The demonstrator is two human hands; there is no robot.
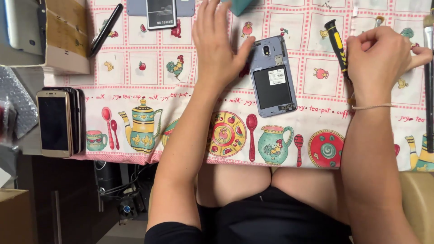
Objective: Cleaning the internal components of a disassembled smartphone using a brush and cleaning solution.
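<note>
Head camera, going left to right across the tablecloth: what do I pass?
Stack of phones at the left edge → black pen → left hand → opened phone lying back-up → black-and-yellow screwdriver → right hand → dark-handled brush.

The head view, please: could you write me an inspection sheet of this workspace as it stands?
Surface: tablecloth printed with teapots, spoons and roosters, hanging over the table's front edge.
Job's things: opened phone, face down, back cover off, battery bay empty; black and yellow screwdriver lying beside it.
Clutter: stack of phones at the table's left edge; battery at the top; black pen; brush at the right edge.
Grippers: left hand flat, thumb touching the phone's edge; right hand closed; contents hidden.
Cables: dark bundle under the table.
Surroundings: cardboard box top left.
</note>
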